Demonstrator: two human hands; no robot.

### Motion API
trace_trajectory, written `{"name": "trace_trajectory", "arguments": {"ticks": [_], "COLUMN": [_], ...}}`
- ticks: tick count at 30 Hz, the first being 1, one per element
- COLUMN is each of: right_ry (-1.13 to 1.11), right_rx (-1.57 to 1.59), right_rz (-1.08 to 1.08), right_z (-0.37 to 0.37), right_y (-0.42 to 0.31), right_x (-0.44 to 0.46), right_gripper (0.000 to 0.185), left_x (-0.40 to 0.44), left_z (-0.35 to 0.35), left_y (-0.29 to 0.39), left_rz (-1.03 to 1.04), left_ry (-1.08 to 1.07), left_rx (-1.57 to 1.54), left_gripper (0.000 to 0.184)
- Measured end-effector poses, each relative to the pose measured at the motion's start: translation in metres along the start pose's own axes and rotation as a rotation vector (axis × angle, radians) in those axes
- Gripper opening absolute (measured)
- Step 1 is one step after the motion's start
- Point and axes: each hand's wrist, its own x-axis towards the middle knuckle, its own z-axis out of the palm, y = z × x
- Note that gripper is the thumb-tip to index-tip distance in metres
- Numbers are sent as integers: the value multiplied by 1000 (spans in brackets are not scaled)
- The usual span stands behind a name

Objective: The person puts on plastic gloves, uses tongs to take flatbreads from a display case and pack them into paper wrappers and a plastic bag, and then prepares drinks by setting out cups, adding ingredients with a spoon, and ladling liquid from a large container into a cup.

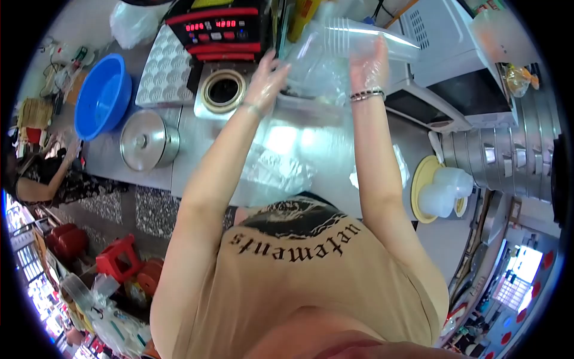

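A stack of clear plastic cups (394, 43) lies sideways at the back of the steel counter, with my right hand (369, 67) wrapped round it from below. A thin clear glove covers that hand, and a beaded bracelet circles the wrist. My left hand (268, 79), also in a clear glove, is raised with its fingers apart and slightly blurred, holding nothing. It hovers beside a cup sealing machine (218, 33) with red lit digits. The machine's round cup holder (223, 91) is pulled out, just left of my left hand. Clear plastic bags (323, 72) lie between my hands.
A lidded steel pot (143, 140) and a blue basin (103, 97) stand on the left. Microwave ovens (430, 103) are at the right, above a yellow plate (426, 179) bearing clear tubs. Crumpled plastic (278, 170) lies nearer me. Another person's arm (60, 167) shows at far left.
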Motion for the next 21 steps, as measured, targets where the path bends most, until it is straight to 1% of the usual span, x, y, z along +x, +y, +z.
{"name": "trace_trajectory", "arguments": {"ticks": [1, 2, 3, 4, 5, 7, 8, 9, 11, 12, 13, 14, 15, 16, 17, 19, 20, 21], "right_ry": [112, 96, 98, 94, 96, 67, 64, 52, 63, 45, 26, 74, 69, 30, -10, 10, 6, 2], "right_rx": [-39, -26, -26, 51, 132, 110, 132, 152, 183, 218, 255, 259, 265, 278, 289, 247, 248, 248], "right_rz": [54, 52, 51, 131, 209, 214, 250, 284, 279, 259, 238, 229, 215, 215, 214, 176, 181, 185], "right_z": [-4, -16, -22, -26, -31, -47, -56, -58, -61, -65, -68, -74, -79, -83, -85, -80, -78, -77], "right_y": [4, 13, 8, 0, -7, -14, -16, -22, -39, -48, -57, -68, -80, -93, -103, -121, -128, -133], "right_x": [-1, -1, -6, -11, -16, -25, -32, -39, -46, -46, -44, -42, -41, -44, -49, -69, -80, -85], "right_gripper": [25, 25, 25, 27, 29, 31, 31, 30, 27, 26, 26, 27, 27, 27, 28, 30, 32, 34], "left_x": [6, 12, 13, 3, -5, -15, -10, -8, -6, 10, 20, 30, 43, 67, 102, 151, 169, 186], "left_z": [6, 13, 19, 25, 27, 34, 37, 43, 55, 56, 61, 63, 68, 75, 83, 106, 116, 125], "left_y": [-14, -37, -55, -56, -56, -40, -39, -34, -23, -34, -21, -8, 8, 19, 23, 49, 53, 57], "left_rz": [-7, 57, 125, 147, 150, 169, 188, 200, 281, 331, 342, 430, 523, 588, 747, 843, 856, 824], "left_ry": [4, -30, -64, -30, -37, -3, -33, -46, -137, -134, -141, -111, -80, -45, 29, 143, 133, 256], "left_rx": [3, 74, 145, 194, 201, 726, 736, 736, 513, 440, 443, 533, 621, 539, 554, 547, 538, 622], "left_gripper": [74, 78, 82, 89, 89, 89, 84, 84, 76, 70, 70, 69, 68, 67, 74, 77, 77, 81]}}
